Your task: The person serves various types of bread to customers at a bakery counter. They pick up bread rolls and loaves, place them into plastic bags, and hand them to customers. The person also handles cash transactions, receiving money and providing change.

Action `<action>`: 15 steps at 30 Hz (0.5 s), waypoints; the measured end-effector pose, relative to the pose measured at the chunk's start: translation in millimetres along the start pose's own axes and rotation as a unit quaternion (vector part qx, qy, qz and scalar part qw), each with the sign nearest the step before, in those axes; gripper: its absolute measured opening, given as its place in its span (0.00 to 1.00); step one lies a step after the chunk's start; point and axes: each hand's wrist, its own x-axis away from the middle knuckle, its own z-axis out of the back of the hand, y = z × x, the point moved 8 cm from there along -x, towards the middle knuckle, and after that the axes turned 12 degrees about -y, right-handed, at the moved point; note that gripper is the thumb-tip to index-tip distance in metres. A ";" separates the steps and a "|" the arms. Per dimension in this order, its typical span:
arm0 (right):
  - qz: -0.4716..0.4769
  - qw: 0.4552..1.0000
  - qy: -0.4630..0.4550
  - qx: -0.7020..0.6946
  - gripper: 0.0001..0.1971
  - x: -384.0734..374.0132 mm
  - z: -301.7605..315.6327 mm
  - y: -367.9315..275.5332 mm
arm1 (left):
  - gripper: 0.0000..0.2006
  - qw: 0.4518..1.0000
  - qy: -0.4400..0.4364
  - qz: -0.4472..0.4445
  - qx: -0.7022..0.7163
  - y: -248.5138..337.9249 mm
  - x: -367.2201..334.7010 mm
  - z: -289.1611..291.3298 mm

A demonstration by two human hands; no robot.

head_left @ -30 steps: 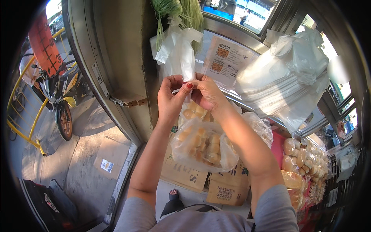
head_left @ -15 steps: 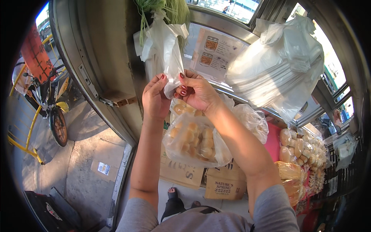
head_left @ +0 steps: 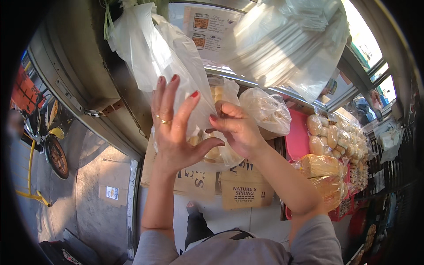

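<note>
A white plastic bag point(head_left: 150, 48) hangs spread out in front of me, its lower part reaching down between my hands. My left hand point(head_left: 172, 137) is open against it, fingers apart and pointing upward, with red nails and two gold rings showing. Thumb and fingers of my right hand point(head_left: 238, 130) pinch the bag's lower right edge. Below and partly behind my hands lies a clear bag of bread rolls point(head_left: 221, 157), largely covered. Another clear bag point(head_left: 265, 110) with contents I cannot make out sits to the right of my right hand.
Cardboard boxes point(head_left: 245, 192) stand below the bread. A big bundle of plastic bags point(head_left: 287, 48) hangs at the upper right. Packed rolls point(head_left: 331, 137) and an orange-tinted package point(head_left: 324, 176) lie by a pink tray point(head_left: 298, 134). A door frame point(head_left: 84, 92) and motorcycle point(head_left: 55, 132) are at left.
My hands, together at the bag's top, have come apart. The left has spread its fingers, and the bag now hangs wider and lower. The view has shifted toward the right.
</note>
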 end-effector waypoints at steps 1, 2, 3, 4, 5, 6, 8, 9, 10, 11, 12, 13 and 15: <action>0.014 1.000 0.015 0.016 0.06 31.3 3.7 -1.6 | 0.25 0.999 -0.040 0.004 -0.018 13.9 7.6 -15.6; 0.028 0.999 0.031 0.031 0.06 65.2 10.6 -1.5 | 0.25 0.996 -0.079 0.010 -0.034 27.4 16.4 -32.5; 0.044 0.996 0.052 0.049 0.09 99.2 17.7 -6.1 | 0.26 0.994 -0.099 0.015 -0.033 36.5 30.1 -52.2; 0.086 0.975 0.070 0.191 0.13 134.8 24.5 -22.8 | 0.24 0.969 -0.192 0.126 0.096 47.5 41.2 -72.6; 0.122 0.931 0.092 0.331 0.18 173.3 28.7 -39.2 | 0.24 0.929 -0.279 0.150 0.193 78.1 54.6 -95.6; 0.148 0.866 0.120 0.462 0.23 214.2 31.9 -49.9 | 0.24 0.871 -0.361 0.186 0.278 109.6 72.7 -121.5; 0.086 0.779 0.129 0.607 0.32 285.9 22.2 -64.6 | 0.24 0.811 -0.427 0.126 0.379 185.0 86.4 -146.4; 0.025 0.779 0.115 0.616 0.32 325.8 26.6 -53.7 | 0.23 0.792 -0.421 0.112 0.428 222.2 88.3 -151.5; -0.039 0.777 0.106 0.619 0.31 370.2 31.6 -43.4 | 0.23 0.765 -0.419 0.097 0.479 261.8 91.6 -159.9; -0.038 0.802 0.141 0.580 0.27 419.7 47.4 -31.1 | 0.18 0.757 -0.376 0.134 0.517 279.2 96.4 -174.7; -0.049 0.845 0.207 0.490 0.27 471.9 64.2 -24.1 | 0.13 0.729 -0.354 0.204 0.550 297.1 98.1 -190.7; -0.053 0.877 0.267 0.396 0.26 522.8 80.3 -19.2 | 0.09 0.698 -0.327 0.279 0.573 312.1 99.6 -208.3; -0.028 0.885 0.369 0.282 0.28 620.2 91.4 -15.1 | 0.13 0.568 -0.259 0.287 0.727 366.9 103.4 -242.5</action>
